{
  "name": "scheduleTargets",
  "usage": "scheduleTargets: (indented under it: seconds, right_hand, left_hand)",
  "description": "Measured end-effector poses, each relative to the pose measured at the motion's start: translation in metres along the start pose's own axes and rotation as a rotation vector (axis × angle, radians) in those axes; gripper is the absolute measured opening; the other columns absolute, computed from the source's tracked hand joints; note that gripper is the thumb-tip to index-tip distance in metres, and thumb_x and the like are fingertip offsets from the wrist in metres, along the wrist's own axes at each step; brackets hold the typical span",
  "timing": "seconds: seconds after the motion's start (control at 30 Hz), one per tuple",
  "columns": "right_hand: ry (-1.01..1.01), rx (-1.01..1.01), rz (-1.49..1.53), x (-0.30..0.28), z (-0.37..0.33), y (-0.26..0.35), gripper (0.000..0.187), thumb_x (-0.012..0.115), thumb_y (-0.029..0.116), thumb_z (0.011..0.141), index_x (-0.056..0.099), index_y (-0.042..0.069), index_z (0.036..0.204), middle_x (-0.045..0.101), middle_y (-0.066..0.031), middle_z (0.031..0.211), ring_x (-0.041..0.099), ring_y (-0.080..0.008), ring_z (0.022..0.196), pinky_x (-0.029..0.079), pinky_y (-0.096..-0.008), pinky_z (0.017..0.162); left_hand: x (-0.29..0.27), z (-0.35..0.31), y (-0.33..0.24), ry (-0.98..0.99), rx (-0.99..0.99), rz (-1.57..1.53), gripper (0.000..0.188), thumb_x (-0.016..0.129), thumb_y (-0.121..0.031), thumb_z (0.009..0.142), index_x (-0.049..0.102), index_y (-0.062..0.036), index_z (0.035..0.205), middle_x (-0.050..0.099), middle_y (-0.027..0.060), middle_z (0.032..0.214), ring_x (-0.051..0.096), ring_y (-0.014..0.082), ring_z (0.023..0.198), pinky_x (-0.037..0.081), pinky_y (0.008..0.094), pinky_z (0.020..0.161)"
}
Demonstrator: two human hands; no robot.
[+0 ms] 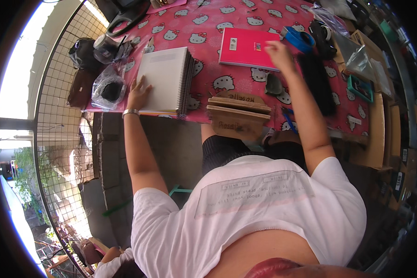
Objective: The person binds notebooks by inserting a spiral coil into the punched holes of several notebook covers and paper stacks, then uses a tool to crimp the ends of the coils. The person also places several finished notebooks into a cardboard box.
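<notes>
My left hand (139, 92) lies flat with fingers apart on the left part of a white spiral notebook (167, 78), which tops a small stack at the table's near left edge. A silver bracelet (130, 111) circles that wrist. My right hand (279, 53) reaches farther and grips the right edge of a closed pink notebook (245, 46); the hand is slightly blurred. Both notebooks rest on a pink tablecloth (208, 28) printed with cartoon cats.
Stacked wooden boards (238, 109) sit at the near edge between my arms. A blue tape roll (300, 39), a long black object (317, 83) and a teal tray (360, 88) lie right. A plastic bag with something black (107, 90) sits left, beside a wire mesh fence (60, 92).
</notes>
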State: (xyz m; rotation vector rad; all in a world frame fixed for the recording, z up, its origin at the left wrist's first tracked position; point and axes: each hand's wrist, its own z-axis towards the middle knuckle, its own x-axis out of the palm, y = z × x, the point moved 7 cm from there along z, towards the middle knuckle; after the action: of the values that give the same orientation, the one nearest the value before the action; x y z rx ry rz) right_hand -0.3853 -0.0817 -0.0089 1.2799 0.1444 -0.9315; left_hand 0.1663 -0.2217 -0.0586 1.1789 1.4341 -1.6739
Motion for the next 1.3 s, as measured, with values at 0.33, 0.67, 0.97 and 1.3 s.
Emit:
scheduleTargets:
  seconds: [0.33, 0.67, 0.97, 1.3]
  right_hand:
    - [0.053, 0.074, -0.892, -0.079, -0.082, -0.129, 0.030, 0.069, 0.030, 0.081, 0.064, 0.007, 0.099, 0.062, -0.0128, 0.103, 0.059, -0.0315, 0.105, 0.052, -0.0428, 0.086]
    - [-0.142, 0.442, 0.170, -0.119, -0.054, -0.155, 0.030, 0.057, 0.023, 0.087, 0.068, 0.011, 0.112, 0.067, -0.0098, 0.104, 0.064, -0.0185, 0.068, 0.049, -0.0313, 0.056]
    - [-0.062, 0.380, 0.591, -0.111, -0.049, -0.027, 0.026, 0.056, 0.023, 0.097, 0.060, 0.007, 0.118, 0.045, 0.0042, 0.077, 0.041, -0.0022, 0.053, 0.033, -0.0180, 0.043]
    - [-0.189, 0.497, 0.729, -0.163, -0.128, -0.061, 0.036, 0.052, 0.006, 0.089, 0.055, 0.004, 0.125, 0.053, -0.0023, 0.095, 0.052, -0.0054, 0.069, 0.042, -0.0212, 0.050]
  left_hand:
    - [-0.015, -0.009, -0.004, 0.105, -0.032, -0.127, 0.071, 0.071, -0.043, 0.081, 0.043, -0.0253, 0.144, 0.028, 0.0214, 0.153, 0.029, 0.0335, 0.142, 0.030, 0.0380, 0.112]
    - [-0.055, 0.031, -0.054, -0.421, 0.189, 0.209, 0.051, 0.072, -0.017, 0.074, 0.058, -0.0171, 0.122, 0.049, 0.0199, 0.135, 0.047, 0.0379, 0.126, 0.039, 0.0433, 0.105]
    - [0.169, 0.027, -0.391, 0.202, 0.928, 0.405, 0.042, 0.068, -0.029, 0.083, 0.059, -0.0104, 0.118, 0.058, 0.0121, 0.125, 0.057, 0.0297, 0.114, 0.050, 0.0420, 0.093]
    - [0.196, 0.061, -0.386, 0.425, 1.015, 0.266, 0.030, 0.058, -0.021, 0.086, 0.058, -0.0168, 0.116, 0.069, 0.0149, 0.084, 0.068, 0.0335, 0.079, 0.055, 0.0443, 0.068]
